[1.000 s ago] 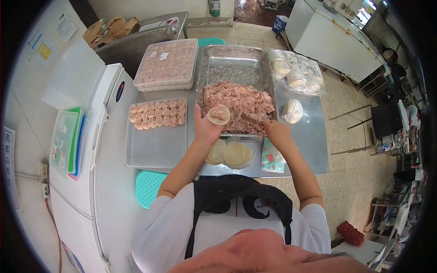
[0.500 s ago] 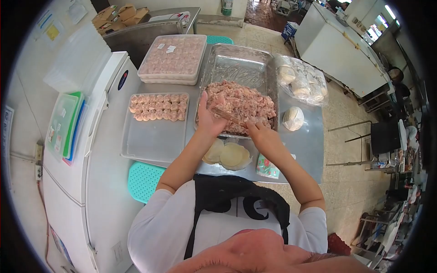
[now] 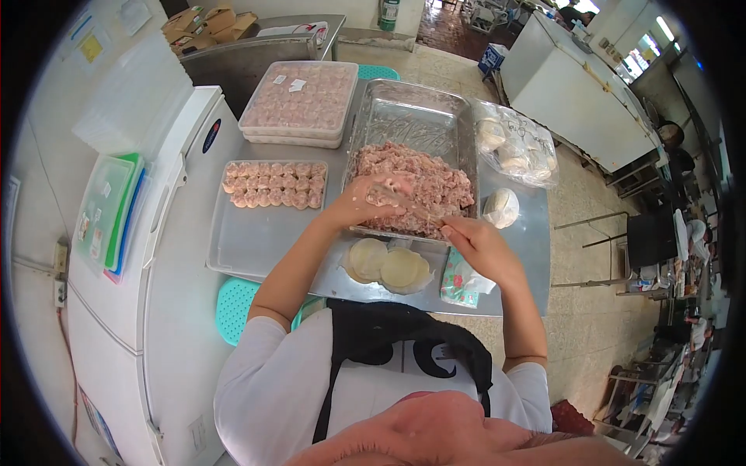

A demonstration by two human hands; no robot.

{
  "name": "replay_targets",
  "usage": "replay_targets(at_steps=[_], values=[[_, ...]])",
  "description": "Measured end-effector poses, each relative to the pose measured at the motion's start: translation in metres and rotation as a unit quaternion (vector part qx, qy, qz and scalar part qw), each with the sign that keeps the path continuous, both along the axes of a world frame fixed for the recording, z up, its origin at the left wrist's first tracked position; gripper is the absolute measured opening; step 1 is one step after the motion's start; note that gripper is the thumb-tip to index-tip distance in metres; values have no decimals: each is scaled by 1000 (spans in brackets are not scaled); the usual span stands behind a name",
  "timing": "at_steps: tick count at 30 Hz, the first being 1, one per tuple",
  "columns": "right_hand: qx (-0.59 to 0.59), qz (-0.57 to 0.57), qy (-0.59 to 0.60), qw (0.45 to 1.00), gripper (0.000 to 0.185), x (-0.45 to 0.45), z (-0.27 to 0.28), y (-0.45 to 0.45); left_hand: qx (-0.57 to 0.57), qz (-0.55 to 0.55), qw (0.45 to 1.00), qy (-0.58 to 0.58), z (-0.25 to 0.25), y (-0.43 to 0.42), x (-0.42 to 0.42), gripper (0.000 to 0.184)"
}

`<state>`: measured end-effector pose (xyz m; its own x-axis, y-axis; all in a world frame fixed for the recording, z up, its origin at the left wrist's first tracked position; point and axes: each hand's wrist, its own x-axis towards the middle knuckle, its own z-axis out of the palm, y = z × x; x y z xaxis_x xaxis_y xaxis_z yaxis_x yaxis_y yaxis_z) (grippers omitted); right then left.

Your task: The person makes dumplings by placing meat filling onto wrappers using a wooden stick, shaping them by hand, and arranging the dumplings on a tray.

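Pink, likely soft: cup meat (image 3: 435,175) underneath, with left hand (image 3: 365,199) curled round some, right hand (image 3: 483,247) seemingly clamped on tool.

My curled left hand (image 3: 364,199) partly hides the portion of meat (image 3: 381,195) it holds, while the tool (image 3: 423,217) in my right hand (image 3: 482,244) blurs against the ground meat (image 3: 423,172), which conceals the near floor of the metal pan (image 3: 412,95). Writing on the plastic bag (image 3: 514,146) and labels (image 3: 296,85) on the stacked boxes (image 3: 299,113) are too small to read.
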<state>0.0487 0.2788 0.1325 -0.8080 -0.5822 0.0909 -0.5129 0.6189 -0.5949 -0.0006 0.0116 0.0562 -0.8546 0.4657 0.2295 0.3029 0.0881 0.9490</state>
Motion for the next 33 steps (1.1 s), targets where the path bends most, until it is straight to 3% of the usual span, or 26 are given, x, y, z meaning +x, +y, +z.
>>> replay_targets(at_steps=[3,6,9,11,13,14,16,18,19,21,24,25,27,28,31,33], values=[[-53,31,45,997,21,-4,-31,-2,-58,-84,994,-36,-4,-4,-5,39],[6,40,39,998,23,-26,-33,10,-173,-76,981,36,-3,-2,-8,40],[106,-87,141,980,19,-12,-10,4,-37,83,995,40,-17,4,-2,33],[69,-51,182,980,20,-5,-29,-5,47,34,997,-49,-18,0,-1,39],[55,-52,151,986,23,-11,-70,-3,-61,-16,995,-75,-23,-2,-5,48],[117,-81,133,981,22,-15,-84,6,-208,-38,976,-51,-32,-2,-18,54],[240,-128,98,957,20,-26,-95,27,-259,-36,962,-76,-34,-4,-19,62],[227,-122,39,965,21,-23,-97,45,-85,-9,981,-172,-33,-13,4,65],[224,-119,12,967,21,-22,-91,51,-64,16,993,-95,-22,-10,8,60],[80,-120,-10,989,24,-13,-74,57,-18,68,996,54,-4,-2,18,49],[-45,-62,-41,996,29,-3,-40,42,-56,45,985,155,-6,2,12,42],[-70,-35,-52,996,30,1,-35,34,-84,-1,991,108,-4,2,10,43],[-82,19,-30,996,28,0,-51,18,-138,-95,986,12,-1,3,7,46],[-88,46,-19,995,27,0,-55,14,-148,-76,986,25,-1,5,7,43],[88,-38,97,991,23,-4,-24,20,-137,-15,990,32,-10,6,5,39],[46,-41,155,986,21,7,-22,12,-69,30,997,-11,-26,5,2,40]])
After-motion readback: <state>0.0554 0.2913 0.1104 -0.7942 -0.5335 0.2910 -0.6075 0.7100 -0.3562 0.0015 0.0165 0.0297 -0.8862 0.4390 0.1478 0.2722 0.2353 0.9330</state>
